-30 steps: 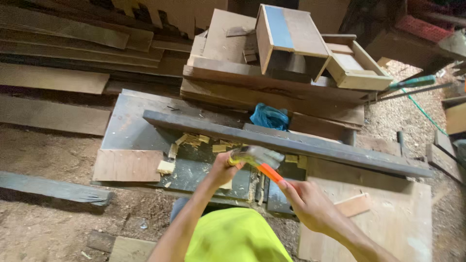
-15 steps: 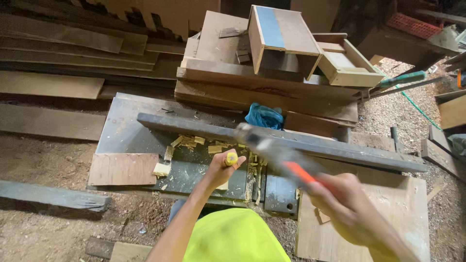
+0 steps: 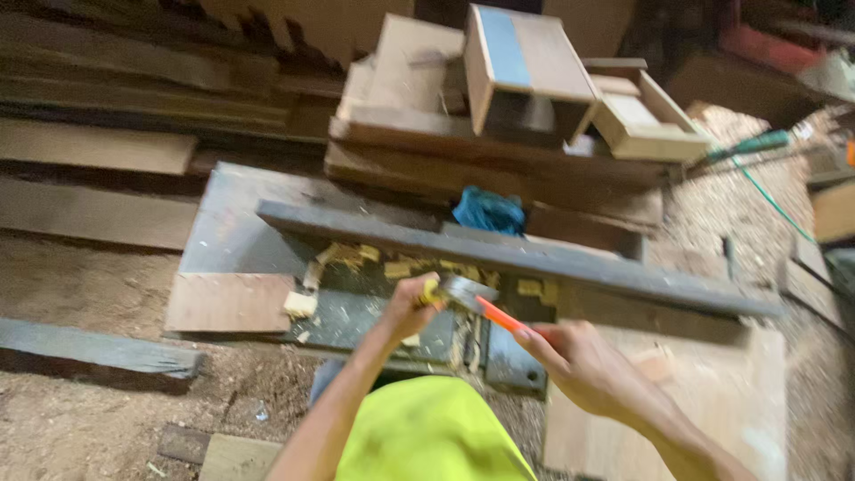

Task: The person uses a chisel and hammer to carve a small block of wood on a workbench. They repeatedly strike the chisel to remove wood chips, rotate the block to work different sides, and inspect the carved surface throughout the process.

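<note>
Hammer (image 3: 472, 298) in my right hand (image 3: 583, 361), fingers wrapped round its orange handle, steel head down against the small yellowish wood piece (image 3: 431, 292) my left hand (image 3: 405, 307) pinches on the dark bench (image 3: 356, 316). Wood offcuts (image 3: 343, 258) lie just behind; a long grey plank (image 3: 534, 258) crosses beyond, blue cloth (image 3: 488, 214) past it.
</note>
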